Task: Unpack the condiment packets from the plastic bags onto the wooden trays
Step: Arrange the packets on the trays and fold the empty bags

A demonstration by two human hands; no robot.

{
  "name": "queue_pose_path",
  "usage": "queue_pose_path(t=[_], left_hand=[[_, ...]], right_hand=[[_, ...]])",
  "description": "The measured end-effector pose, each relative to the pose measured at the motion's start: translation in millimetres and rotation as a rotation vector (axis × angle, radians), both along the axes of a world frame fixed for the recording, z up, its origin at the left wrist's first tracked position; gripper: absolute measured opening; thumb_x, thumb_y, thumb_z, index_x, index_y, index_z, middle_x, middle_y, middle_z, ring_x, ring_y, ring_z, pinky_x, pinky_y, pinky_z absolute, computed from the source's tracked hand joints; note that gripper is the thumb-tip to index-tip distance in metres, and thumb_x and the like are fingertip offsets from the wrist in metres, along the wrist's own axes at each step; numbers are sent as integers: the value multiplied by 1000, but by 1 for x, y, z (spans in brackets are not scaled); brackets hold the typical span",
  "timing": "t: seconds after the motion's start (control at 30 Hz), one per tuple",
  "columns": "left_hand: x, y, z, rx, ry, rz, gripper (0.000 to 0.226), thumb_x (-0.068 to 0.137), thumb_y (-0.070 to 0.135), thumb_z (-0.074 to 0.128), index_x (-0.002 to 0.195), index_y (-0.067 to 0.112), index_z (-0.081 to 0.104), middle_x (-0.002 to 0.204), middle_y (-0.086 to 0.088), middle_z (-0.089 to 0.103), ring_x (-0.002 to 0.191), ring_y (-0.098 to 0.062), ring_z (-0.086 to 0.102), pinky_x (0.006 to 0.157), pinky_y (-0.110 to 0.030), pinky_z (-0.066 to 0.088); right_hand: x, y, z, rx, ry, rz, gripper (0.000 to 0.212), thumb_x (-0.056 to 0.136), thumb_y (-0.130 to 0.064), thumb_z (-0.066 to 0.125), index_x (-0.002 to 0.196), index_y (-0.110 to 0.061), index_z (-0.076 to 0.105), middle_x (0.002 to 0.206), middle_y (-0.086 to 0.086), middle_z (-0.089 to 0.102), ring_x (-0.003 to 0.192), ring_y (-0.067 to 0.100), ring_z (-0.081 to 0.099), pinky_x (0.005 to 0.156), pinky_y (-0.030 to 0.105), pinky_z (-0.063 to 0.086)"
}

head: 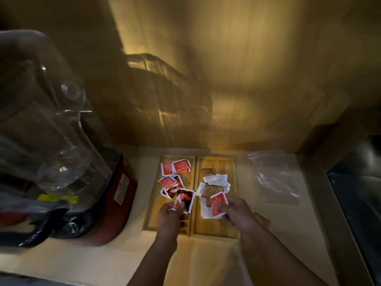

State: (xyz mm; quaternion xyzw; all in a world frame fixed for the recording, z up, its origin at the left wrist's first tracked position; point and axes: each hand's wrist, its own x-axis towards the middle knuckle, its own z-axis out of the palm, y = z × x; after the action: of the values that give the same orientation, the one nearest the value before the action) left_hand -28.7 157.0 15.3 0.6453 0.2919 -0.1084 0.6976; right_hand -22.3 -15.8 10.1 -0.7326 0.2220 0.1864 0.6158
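Observation:
Two wooden trays lie side by side on the counter. The left tray point(153, 205) holds several red packets point(175, 172). The right tray point(229, 168) holds white and brown packets point(215, 182). My left hand point(171, 216) pinches a red and black packet point(185, 200) over the left tray's near half. My right hand point(237, 213) grips a red packet point(218, 204) together with a white one above the right tray. A clear plastic bag point(274, 178) lies flat to the right of the trays.
A blender with a clear jar point(51, 129) on a red base point(115, 195) stands close to the left tray. A wooden wall point(226, 79) rises behind the trays. A dark metal basin edge point(354, 193) runs along the right. A small brown packet point(262, 218) lies on the counter.

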Motion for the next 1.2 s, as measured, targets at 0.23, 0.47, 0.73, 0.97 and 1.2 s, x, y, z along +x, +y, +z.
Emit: queue_pose_path(t=[0.23, 0.47, 0.73, 0.97, 1.2], left_hand=[[14, 46, -20, 102, 35, 105, 20, 87, 3, 58, 105, 2, 51, 61, -12, 56, 54, -24, 53, 58, -32, 49], [15, 69, -44, 370, 101, -124, 27, 84, 11, 60, 110, 10, 55, 91, -14, 67, 78, -29, 67, 73, -45, 58], [8, 63, -46, 955, -173, -452, 35, 90, 32, 50, 118, 15, 57, 120, -9, 57, 105, -28, 58, 86, -36, 46], [2, 18, -48, 1071, -512, -836, 51, 75, 41, 41, 113, 16, 64, 112, -4, 70, 102, -21, 66, 88, -32, 52], [-6, -20, -79, 1219, -522, -1118, 63, 81, 56, 37, 130, 20, 53, 134, -3, 58, 124, -22, 55, 106, -32, 37]], right_hand=[[26, 68, -13, 2, 25, 120, 30, 85, -5, 59, 55, -13, 61, 53, 8, 58, 49, 15, 56, 47, 20, 41], [33, 96, -21, -94, 88, 279, 30, 88, -12, 56, 59, -14, 55, 57, 5, 55, 22, 3, 40, 30, 13, 27], [26, 86, -30, -327, -18, 301, 22, 89, -18, 52, 68, -13, 54, 69, 7, 58, 60, 15, 53, 58, 28, 43], [10, 36, -37, -412, -30, 81, 18, 81, -22, 54, 64, -28, 57, 85, 7, 71, 84, 29, 66, 79, 44, 53], [-28, -19, -27, -595, 9, -72, 20, 83, -22, 55, 64, -25, 50, 77, 0, 65, 83, 22, 63, 75, 33, 46]])
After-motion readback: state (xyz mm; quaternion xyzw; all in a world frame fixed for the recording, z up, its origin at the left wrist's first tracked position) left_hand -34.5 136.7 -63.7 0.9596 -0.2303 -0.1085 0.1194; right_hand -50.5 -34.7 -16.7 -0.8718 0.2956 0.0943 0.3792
